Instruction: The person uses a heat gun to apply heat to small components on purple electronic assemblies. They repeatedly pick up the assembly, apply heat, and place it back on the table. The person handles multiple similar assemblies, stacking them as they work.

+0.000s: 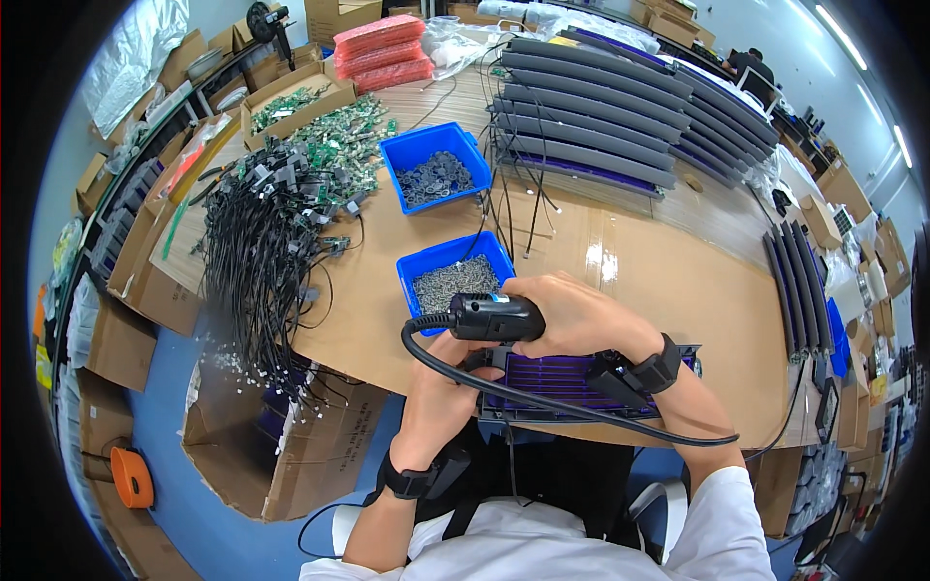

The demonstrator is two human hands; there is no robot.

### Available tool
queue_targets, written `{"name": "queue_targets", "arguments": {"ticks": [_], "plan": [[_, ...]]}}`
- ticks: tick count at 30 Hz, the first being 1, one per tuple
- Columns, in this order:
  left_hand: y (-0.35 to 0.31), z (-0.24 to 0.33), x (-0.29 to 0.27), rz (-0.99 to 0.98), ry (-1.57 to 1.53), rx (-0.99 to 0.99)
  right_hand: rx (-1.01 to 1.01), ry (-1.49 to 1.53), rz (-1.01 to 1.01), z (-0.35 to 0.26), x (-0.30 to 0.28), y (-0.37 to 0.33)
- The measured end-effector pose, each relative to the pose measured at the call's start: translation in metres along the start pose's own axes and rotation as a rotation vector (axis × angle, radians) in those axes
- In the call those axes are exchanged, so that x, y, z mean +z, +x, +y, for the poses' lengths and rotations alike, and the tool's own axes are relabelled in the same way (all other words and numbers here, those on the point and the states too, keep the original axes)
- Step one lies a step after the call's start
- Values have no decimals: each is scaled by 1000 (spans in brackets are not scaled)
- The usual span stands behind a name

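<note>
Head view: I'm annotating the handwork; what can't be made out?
In the head view:
Left hand: most fingers, behind the black handheld tool and right hand.
Tool's tip: behind its body or the hands.
Purple slatted part: upper left corner, behind the left hand.
Metal pieces in the lower blue bin: too small to tell apart.

Red bubble-wrapped packs (383, 58) are stacked beside crumpled clear plastic (453, 46). An orange tub (132, 476) is placed near cardboard boxes (116, 331) at the left. Tube lights (841, 37) are lit above a dark-clothed person (751, 66) at the far right.
</note>
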State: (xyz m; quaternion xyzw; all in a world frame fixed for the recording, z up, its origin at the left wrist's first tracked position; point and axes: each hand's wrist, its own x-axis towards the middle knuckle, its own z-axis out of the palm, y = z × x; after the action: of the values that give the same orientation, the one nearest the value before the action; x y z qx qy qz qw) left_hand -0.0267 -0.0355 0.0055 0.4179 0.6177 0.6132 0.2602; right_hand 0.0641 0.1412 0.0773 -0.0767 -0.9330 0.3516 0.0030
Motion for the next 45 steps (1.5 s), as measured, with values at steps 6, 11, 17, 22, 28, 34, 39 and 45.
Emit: {"name": "queue_targets", "arguments": {"ticks": [6,11,17,22,28,34,39,45], "plan": [[-1,2,-1,17,-10,29,-15,-6,-5,-3,-1,0],[1,-2,-1,10,35,40,6,-9,-12,-2,-2,0],[1,-4,-2,13,79,41,-13,-10,76,-6,-5,-3],[2,-6,-4,-18,130,101,-11,236,391,-29,-33,-17],[0,-3,-4,-8,189,157,-318,658,629,-62,-41,-9],[2,4,0,20,228,172,-478,813,812,-35,-3,21],[3,4,-1,24,228,154,-458,761,826,-27,13,27],[4,5,-1,13,204,149,-476,708,744,-32,10,27]]}}
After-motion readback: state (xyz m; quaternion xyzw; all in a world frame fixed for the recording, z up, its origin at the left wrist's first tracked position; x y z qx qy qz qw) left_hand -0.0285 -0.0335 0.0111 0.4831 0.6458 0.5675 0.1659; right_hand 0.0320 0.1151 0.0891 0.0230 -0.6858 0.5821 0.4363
